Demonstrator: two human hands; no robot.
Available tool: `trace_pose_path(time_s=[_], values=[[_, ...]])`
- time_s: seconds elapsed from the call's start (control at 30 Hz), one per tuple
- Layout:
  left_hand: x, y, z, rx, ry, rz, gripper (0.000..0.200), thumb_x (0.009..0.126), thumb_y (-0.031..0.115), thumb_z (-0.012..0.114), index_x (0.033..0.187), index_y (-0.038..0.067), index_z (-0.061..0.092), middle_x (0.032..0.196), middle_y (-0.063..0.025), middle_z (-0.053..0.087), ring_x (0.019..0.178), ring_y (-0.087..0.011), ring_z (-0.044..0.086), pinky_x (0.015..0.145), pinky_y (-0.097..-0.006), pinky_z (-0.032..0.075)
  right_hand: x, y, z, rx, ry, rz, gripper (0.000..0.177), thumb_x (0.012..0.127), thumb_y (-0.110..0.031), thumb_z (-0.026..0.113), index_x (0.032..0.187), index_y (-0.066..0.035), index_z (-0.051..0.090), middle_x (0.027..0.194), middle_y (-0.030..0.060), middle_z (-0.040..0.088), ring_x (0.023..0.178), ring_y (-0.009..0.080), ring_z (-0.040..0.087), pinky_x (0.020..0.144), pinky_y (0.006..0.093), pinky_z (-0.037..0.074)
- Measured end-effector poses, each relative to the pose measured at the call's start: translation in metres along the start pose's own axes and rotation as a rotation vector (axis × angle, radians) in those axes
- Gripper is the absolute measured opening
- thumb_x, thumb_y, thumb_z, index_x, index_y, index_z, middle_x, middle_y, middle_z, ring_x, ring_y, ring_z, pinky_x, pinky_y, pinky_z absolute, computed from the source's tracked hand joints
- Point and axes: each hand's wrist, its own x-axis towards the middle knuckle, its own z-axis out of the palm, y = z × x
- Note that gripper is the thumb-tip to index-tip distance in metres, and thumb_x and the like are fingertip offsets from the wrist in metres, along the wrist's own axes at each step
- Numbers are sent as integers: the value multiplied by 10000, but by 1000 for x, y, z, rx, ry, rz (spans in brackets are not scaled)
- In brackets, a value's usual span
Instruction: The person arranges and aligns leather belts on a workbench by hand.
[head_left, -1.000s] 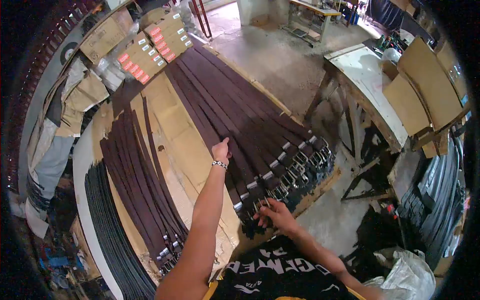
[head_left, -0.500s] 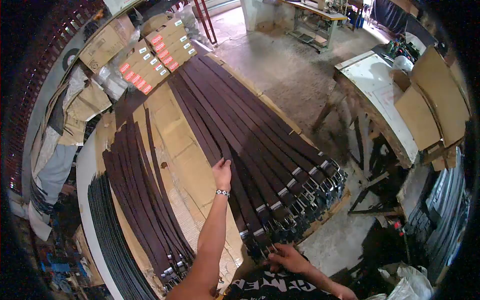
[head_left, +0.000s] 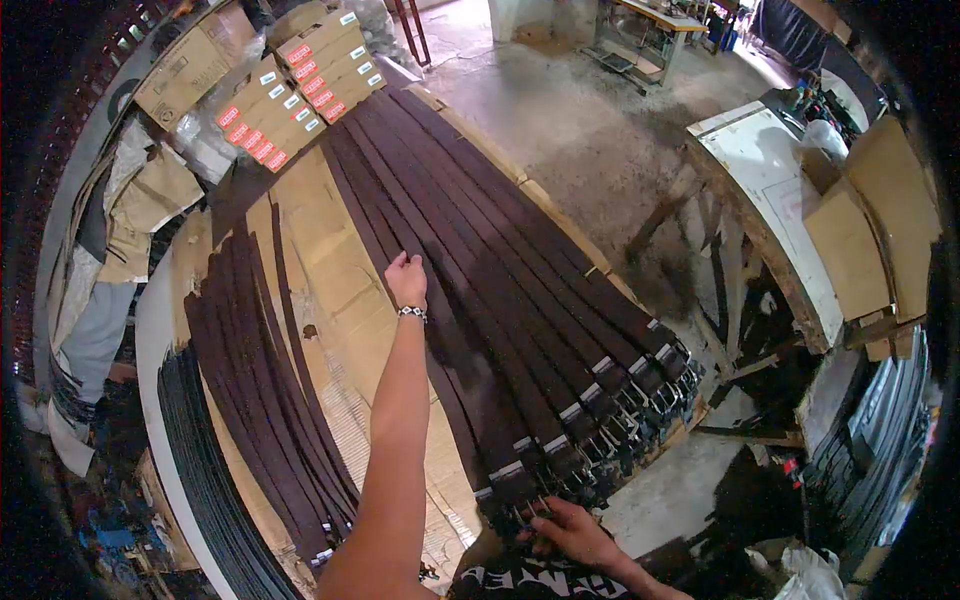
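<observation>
Dark brown belts lie side by side on the cardboard-covered table, their metal buckles bunched at the near right end. My left hand is reached far out over the leftmost belts, fingers curled closed on a belt strap; the exact grip is partly hidden. A patterned bracelet circles that wrist. Close to my body, my right hand is closed at the buckle end of a belt on the left side of the row, thumb and fingers on the buckle.
Another group of brown belts lies left, beside a stack of thin black strips. Labelled cardboard boxes stand at the far end. To the right is a white-topped table carrying cardboard. A sewing table stands farther back.
My left hand has slid farther away along the belts, up and slightly left. My right hand stays near the buckles, a little lower and to the right. The view has shifted slightly.
</observation>
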Motion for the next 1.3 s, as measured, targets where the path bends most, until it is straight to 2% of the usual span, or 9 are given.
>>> trace_pose_path(time_s=[0.27, 0.37, 0.47, 0.6, 0.7, 0.83, 1.03, 1.13, 1.3], values=[[-31, -7, -22, 74, -49, 87, 496, 838, 149, 684, 1276, -63, 591, 636, -11, 543, 588, -87, 485, 596, -292, 437, -5, -1, -6, -126, -118, -2, 347, 982, -291, 605, 1183, -9, 585, 966, 94, 696, 870, 183, 640, 797, 339, 531], [-23, -19, -24, 87, -52, 121, 485, 842, 148, 678, 1269, -65, 596, 657, -25, 552, 604, -87, 488, 599, -285, 436, -7, 16, -8, -282, -57, -108, 216, 1000, -140, 568, 1164, 0, 566, 991, 81, 704, 785, 110, 640, 726, 270, 525], [-9, -14, -19, 124, -44, 153, 487, 848, 150, 670, 1274, -71, 587, 714, -59, 639, 648, -134, 570, 631, -326, 468, -5, 8, -7, -258, -33, -31, 399, 981, -309, 604, 1257, -23, 568, 1068, 119, 678, 976, 209, 629, 903, 356, 507], [6, -3, -21, 317, -234, 380, 319, 852, 245, 658, 953, -57, 643, 815, -249, 664, 752, -365, 651, 705, -436, 488, 1, 2, 1, -205, 64, -111, 294, 998, -205, 572, 1216, -8, 564, 1040, 91, 694, 827, 133, 631, 756, 294, 526], [15, -32, -20, 374, -224, 218, 441, 864, 315, 658, 1094, -62, 675, 910, -225, 712, 846, -308, 703, 781, -380, 523, 5, -23, 1, -60, 52, -66, 221, 1004, -135, 551, 1171, 9, 559, 985, 89, 708, 720, 96, 618, 668, 262, 521], [-34, -23, -62, 294, -219, 190, 434, 925, 316, 612, 1141, -56, 668, 984, -225, 715, 914, -309, 703, 817, -371, 525, 7, -13, 1, -79, 105, -165, 215, 1003, -123, 544, 1166, 16, 560, 965, 104, 709, 690, 101, 609, 657, 263, 521], [-210, 51, -136, 494, -497, 136, 445, 944, 363, 620, 791, -53, 657, 623, -132, 610, 574, -216, 564, 561, -370, 434, 8, 4, 1, -162, 184, -313, 235, 1005, -115, 535, 1193, 23, 555, 957, 110, 711, 698, 101, 617, 656, 264, 519], [-269, 65, -148, 348, -738, -162, 477, 926, 402, 652, 760, -46, 652, 586, -99, 594, 568, -174, 578, 545, -353, 440, -1, -21, 11, -31, 174, -254, 231, 1007, -115, 529, 1186, 29, 553, 941, 113, 713, 689, 109, 629, 644, 263, 523], [-304, 38, -142, 330, -661, 14, 389, 901, 344, 684, 794, -28, 655, 637, -110, 633, 578, -180, 602, 557, -330, 449, -2, -8, 14, -67, 323, -221, 230, 983, -130, 568, 1140, 39, 571, 908, 116, 719, 680, 155, 681, 599, 276, 539]])
